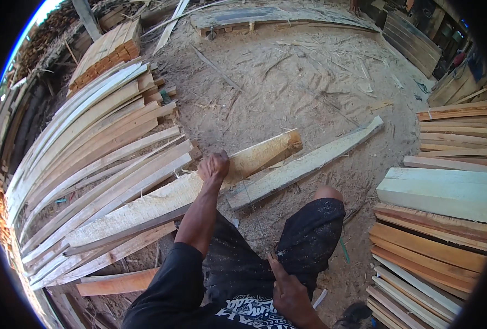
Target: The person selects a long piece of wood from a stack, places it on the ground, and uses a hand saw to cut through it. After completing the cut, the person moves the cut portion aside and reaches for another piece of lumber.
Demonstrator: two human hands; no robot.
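A long pale, rough-faced plank [144, 211] slants from the lower left up to the middle, its darker edge facing me. My left hand [214, 166] is closed in a fist on its upper part. Low in the view, my right hand [290, 293] is closed, with the index finger stretched forward along what looks like a handsaw [254, 211]. Its thin blade shows nearly edge-on and runs up to the plank just right of my left hand. My right palm hides most of the handle. Another pale plank [309, 164] lies on the ground beyond my knee.
Stacked boards [106, 131] fan out at the left, with a block of brownish boards [109, 49] behind. More stacks [430, 247] and a thick pale beam [438, 192] line the right. A long wide board [287, 17] lies at the back. Wood scraps litter the dirt floor [276, 82].
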